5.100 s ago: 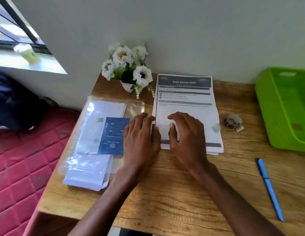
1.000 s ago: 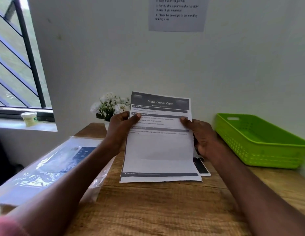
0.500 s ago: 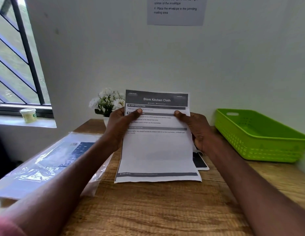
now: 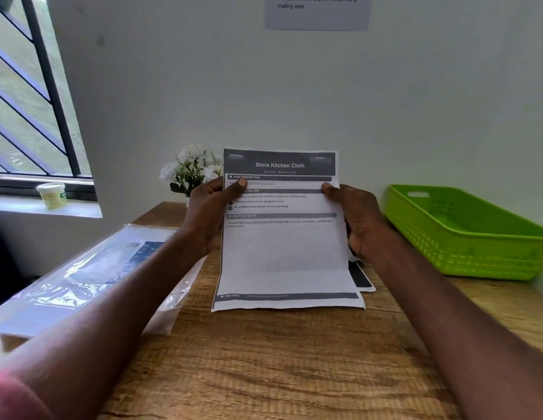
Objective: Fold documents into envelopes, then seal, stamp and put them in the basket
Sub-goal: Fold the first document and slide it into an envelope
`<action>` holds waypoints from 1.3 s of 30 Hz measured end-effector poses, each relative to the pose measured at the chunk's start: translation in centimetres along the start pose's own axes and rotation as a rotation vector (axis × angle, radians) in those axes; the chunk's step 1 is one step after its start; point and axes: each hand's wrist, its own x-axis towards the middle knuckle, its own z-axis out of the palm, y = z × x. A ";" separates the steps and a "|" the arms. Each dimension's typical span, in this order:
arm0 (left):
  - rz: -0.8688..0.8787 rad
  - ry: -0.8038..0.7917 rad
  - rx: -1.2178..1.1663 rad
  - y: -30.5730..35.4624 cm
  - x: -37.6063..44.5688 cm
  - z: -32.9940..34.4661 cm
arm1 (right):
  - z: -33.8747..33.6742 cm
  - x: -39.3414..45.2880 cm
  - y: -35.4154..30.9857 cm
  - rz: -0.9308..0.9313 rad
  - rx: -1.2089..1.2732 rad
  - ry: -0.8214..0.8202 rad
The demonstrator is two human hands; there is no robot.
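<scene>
A printed document [image 4: 282, 256] headed "Store Kitchen Cloth" is held upright above the wooden desk [image 4: 264, 368]. My left hand [image 4: 208, 215] pinches its left edge and my right hand [image 4: 356, 216] pinches its right edge, thumbs on the front. The sheet's bottom edge hangs close to the desk. Behind its lower right corner shows a corner of more papers [image 4: 362, 278] lying flat. A clear plastic pack of envelopes [image 4: 91, 274] lies at the left, partly hidden by my left forearm. The green basket [image 4: 464, 234] stands at the right by the wall.
A pot of white flowers [image 4: 191, 171] stands at the back by the wall, behind my left hand. A notice [image 4: 317, 10] hangs on the wall above. A small tub [image 4: 52, 195] sits on the window sill at left.
Five seconds ago both hands pressed on the paper stack lying flat. Now the top sheet is held upright in both hands; over the last second it stayed held while my view tilted slightly up.
</scene>
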 end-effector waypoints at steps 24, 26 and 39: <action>0.007 0.168 -0.115 1.6 0.2 0.2 | -0.2 0.2 -0.5 -0.008 0.037 0.048; -0.032 0.149 -0.157 1.7 0.3 -0.1 | -0.2 0.1 -0.7 0.025 0.057 0.015; 0.040 0.122 -0.059 1.3 -0.1 -0.2 | -0.1 0.3 0.0 -0.075 0.068 -0.078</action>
